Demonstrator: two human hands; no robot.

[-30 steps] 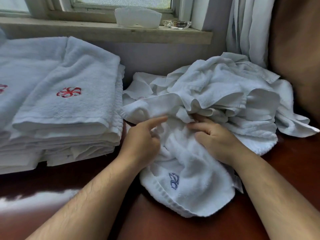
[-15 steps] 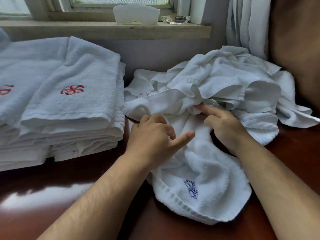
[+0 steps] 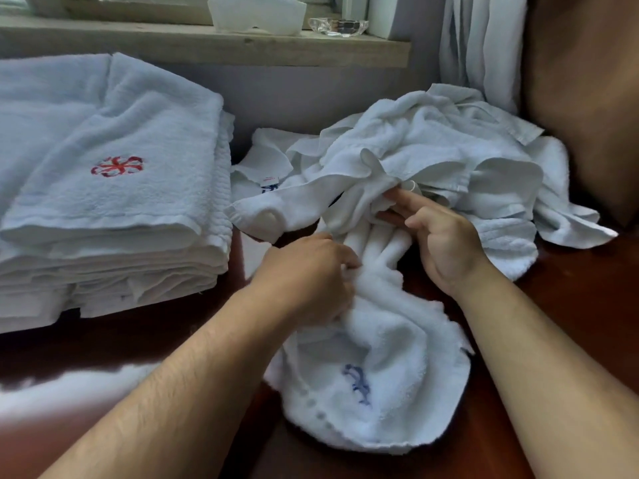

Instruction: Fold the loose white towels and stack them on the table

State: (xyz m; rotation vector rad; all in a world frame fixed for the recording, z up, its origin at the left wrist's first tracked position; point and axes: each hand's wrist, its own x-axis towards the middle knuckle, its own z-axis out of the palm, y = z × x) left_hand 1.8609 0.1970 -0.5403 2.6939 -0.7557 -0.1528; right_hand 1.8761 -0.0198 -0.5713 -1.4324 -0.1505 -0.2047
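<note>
A rumpled white towel with a blue embroidered mark (image 3: 377, 385) trails from the loose pile toward me across the dark wooden table (image 3: 570, 305). My left hand (image 3: 311, 274) is closed on a bunched fold of this towel near its middle. My right hand (image 3: 439, 233) sits just right of it, fingers pushed into the folds where the towel meets the pile of loose white towels (image 3: 449, 157). At the left stands a stack of folded white towels (image 3: 114, 188), the top one bearing a red emblem.
A window sill (image 3: 207, 46) runs along the back with a white holder (image 3: 256, 12) and a small glass dish (image 3: 337, 27). White curtains (image 3: 484, 46) hang at the back right beside a brown upholstered surface (image 3: 587, 98).
My left hand has closed from a pointing pose onto the towel's bunched fold. The blue-marked towel has slid nearer to me. My right hand reached further into the pile.
</note>
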